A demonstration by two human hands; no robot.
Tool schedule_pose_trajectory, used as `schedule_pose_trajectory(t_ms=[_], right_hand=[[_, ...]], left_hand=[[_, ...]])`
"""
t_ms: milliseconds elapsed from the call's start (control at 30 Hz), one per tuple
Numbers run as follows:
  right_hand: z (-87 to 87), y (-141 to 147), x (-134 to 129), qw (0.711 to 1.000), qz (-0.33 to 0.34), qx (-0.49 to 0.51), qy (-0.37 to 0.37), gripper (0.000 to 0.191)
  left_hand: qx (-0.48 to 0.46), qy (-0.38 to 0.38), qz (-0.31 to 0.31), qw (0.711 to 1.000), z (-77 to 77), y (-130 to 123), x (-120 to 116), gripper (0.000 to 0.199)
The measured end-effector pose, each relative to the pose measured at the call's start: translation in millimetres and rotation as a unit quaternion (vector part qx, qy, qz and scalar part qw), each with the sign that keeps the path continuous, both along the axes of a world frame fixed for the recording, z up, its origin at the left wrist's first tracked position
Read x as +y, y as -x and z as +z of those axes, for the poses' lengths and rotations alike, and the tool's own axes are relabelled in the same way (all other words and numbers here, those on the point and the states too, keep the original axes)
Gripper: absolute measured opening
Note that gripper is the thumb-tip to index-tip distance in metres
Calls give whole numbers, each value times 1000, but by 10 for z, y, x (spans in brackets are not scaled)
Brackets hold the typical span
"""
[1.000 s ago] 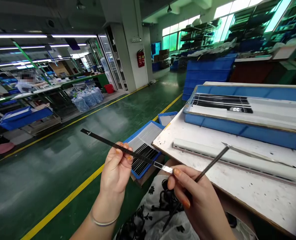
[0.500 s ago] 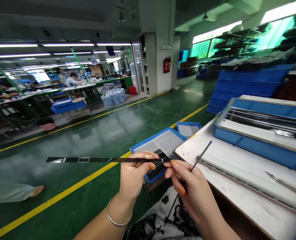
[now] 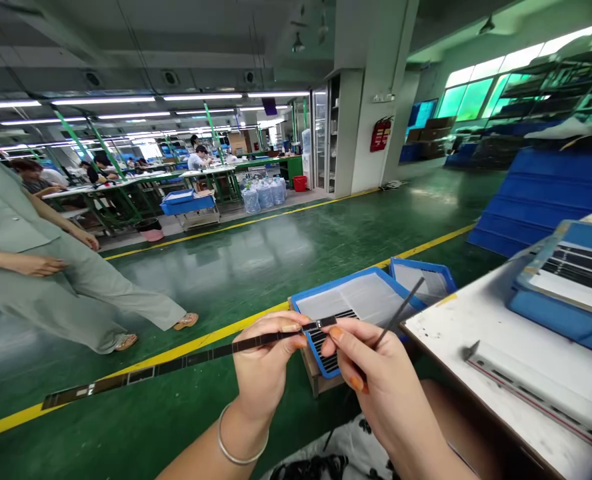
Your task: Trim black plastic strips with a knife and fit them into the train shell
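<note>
From the head camera, here we go: the left hand [image 3: 263, 363] is curled closed around a long black strip [image 3: 176, 365], thumb on top, with the strip running out towards 8 o'clock over the green floor and across the yellow line. The right hand [image 3: 381, 380] is close in, thumb and forefinger pinched on the strip's other end, and those fingers also carry a slim dark tool [image 3: 401, 313] pointing up towards 1 o'clock. Just past the hands at 12 o'clock sits a blue tray [image 3: 343, 281] with black strips [image 3: 329, 353] lined up on a white sheet, and a smaller blue tray [image 3: 421, 280] beside it. Off at 3 o'clock is a white workbench [image 3: 501, 347] bearing a slotted white rail [image 3: 536, 393] and another blue tray [image 3: 551, 300]. Over at 9 o'clock, a co-worker in a pale green outfit [image 3: 41, 267] is striding across the floor, well apart from the hands.
</note>
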State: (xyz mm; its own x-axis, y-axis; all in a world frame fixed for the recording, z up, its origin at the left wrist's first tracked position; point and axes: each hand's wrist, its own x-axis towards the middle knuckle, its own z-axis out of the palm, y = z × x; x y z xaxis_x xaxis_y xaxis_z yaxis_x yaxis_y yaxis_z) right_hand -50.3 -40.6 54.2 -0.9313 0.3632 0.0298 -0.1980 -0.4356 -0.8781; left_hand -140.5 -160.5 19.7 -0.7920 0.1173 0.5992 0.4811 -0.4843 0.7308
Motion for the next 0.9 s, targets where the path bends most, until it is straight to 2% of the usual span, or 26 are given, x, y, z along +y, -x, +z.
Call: schedule_pose_trajectory(t_ms=[267,467,633,900], right_hand=[[-50,77,-52,1000,4,8,-3,25],[-77,141,-97,1000,8,1,-4,25],[-75,161,-114,1000,13,-5,-3,27],[-51,197,-151,1000,17,-10,2,31]], left_hand=[[16,2,15,1000,-58,38,-58,18],[43,20,54,997,-49,61,-107,17],[50,16,55,997,-53,81,-134,18],[-9,-4,46,999,-108,90,-145,16]])
